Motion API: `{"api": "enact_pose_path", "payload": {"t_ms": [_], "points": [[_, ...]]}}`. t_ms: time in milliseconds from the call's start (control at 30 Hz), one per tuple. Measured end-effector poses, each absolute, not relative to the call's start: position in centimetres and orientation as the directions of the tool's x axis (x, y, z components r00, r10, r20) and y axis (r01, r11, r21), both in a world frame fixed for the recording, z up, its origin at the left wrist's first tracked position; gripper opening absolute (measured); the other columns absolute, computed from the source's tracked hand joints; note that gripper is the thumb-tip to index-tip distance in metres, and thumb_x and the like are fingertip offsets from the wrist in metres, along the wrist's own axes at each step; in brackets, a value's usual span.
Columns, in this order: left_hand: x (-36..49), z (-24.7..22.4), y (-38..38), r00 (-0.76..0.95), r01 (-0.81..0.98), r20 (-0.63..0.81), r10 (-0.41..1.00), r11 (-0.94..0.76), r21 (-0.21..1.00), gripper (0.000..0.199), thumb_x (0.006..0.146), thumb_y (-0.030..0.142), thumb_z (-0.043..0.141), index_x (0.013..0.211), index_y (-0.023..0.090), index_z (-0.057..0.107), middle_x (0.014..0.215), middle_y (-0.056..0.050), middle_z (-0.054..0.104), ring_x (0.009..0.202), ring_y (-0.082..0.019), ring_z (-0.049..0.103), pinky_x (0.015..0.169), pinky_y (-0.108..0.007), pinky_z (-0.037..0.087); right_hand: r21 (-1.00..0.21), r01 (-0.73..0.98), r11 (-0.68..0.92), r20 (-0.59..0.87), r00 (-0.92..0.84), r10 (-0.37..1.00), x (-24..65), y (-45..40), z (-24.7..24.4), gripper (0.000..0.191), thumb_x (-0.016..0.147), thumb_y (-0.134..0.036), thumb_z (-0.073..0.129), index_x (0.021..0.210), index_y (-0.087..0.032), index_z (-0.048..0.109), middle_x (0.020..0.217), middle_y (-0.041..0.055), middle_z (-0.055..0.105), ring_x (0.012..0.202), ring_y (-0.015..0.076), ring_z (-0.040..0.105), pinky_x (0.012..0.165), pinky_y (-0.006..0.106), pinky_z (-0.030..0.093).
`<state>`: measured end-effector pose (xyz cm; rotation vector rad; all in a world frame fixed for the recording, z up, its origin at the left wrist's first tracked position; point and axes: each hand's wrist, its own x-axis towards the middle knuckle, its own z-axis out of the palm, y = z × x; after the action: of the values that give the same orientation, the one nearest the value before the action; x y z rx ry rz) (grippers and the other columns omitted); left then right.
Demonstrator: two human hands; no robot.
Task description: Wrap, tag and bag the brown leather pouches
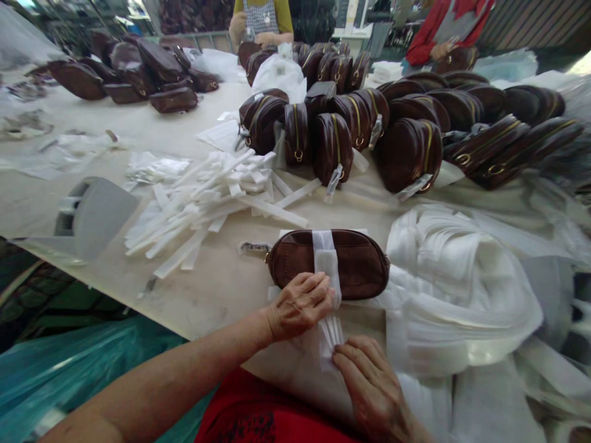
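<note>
A small dark brown bag (360, 266) lies on its side in front of me, a wrapped zip pull sticking out at its left end. Around its middle runs a translucent white wrapping strip (327, 261), whose loose tail hangs toward me. My left hand (302, 304) is closed on this strip at the bag's near edge, fingers bent over it. Lower and to the right, my right hand (369, 378) pinches the strip's gathered tail between thumb and fingers. The bag's underside is hidden.
Left of the bag lies a heap of white strips (207, 203). A thick bundle of white wrapping sheets (462, 295) sits at right. Behind stand several brown bags (335, 144). A grey tape dispenser (99, 215) is at left. Two people work across the table (184, 307).
</note>
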<state>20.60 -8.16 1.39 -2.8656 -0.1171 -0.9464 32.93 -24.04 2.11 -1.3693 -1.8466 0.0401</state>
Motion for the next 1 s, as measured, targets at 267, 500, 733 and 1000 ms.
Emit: {"api": "enact_pose_path", "payload": {"t_ms": [267, 500, 733, 1000], "points": [[20.4, 1.1, -8.1, 0.822, 0.099, 0.568, 0.038, -0.992, -0.076, 0.016, 0.089, 0.012, 0.05, 0.1, 0.005, 0.058, 0.107, -0.014, 0.061, 0.105, -0.026, 0.056, 0.086, -0.037, 0.051, -0.297, 0.798, 0.525, 0.602, -0.271, 0.751, 35.3, -21.3, 5.5, 0.027, 0.084, 0.002, 0.04, 0.09, -0.01, 0.063, 0.08, 0.0083, 0.068, 0.083, 0.0201, 0.06, 0.084, 0.036, 0.047], [20.2, 1.5, -8.0, 0.855, 0.085, 0.513, 0.068, -0.996, -0.009, 0.022, 0.091, 0.012, 0.043, 0.105, 0.007, 0.058, 0.11, -0.012, 0.058, 0.11, -0.026, 0.051, 0.087, -0.037, 0.047, -0.24, 0.794, 0.559, 0.566, -0.353, 0.745, 36.3, -20.0, 5.7, 0.027, 0.087, -0.002, 0.039, 0.091, -0.011, 0.064, 0.084, 0.0072, 0.07, 0.087, 0.0196, 0.061, 0.087, 0.035, 0.047], [19.5, 1.7, -8.1, 0.895, 0.054, 0.442, 0.065, -0.998, 0.038, 0.032, 0.091, 0.015, 0.039, 0.116, 0.005, 0.055, 0.119, -0.013, 0.055, 0.112, -0.025, 0.048, 0.09, -0.042, 0.04, -0.206, 0.796, 0.57, 0.554, -0.385, 0.738, 36.6, -19.7, 6.5, 0.03, 0.089, -0.003, 0.036, 0.091, -0.013, 0.065, 0.083, 0.0079, 0.071, 0.084, 0.0191, 0.064, 0.083, 0.033, 0.048], [19.7, 1.4, -8.2, 0.868, 0.106, 0.489, 0.089, -0.994, -0.007, 0.026, 0.091, 0.012, 0.044, 0.113, 0.005, 0.057, 0.117, -0.012, 0.058, 0.113, -0.025, 0.049, 0.088, -0.039, 0.041, -0.168, 0.779, 0.605, 0.498, -0.462, 0.734, 36.6, -19.2, 7.8, 0.03, 0.09, -0.004, 0.037, 0.089, -0.015, 0.066, 0.082, 0.0056, 0.072, 0.082, 0.0195, 0.064, 0.083, 0.033, 0.047]]}}
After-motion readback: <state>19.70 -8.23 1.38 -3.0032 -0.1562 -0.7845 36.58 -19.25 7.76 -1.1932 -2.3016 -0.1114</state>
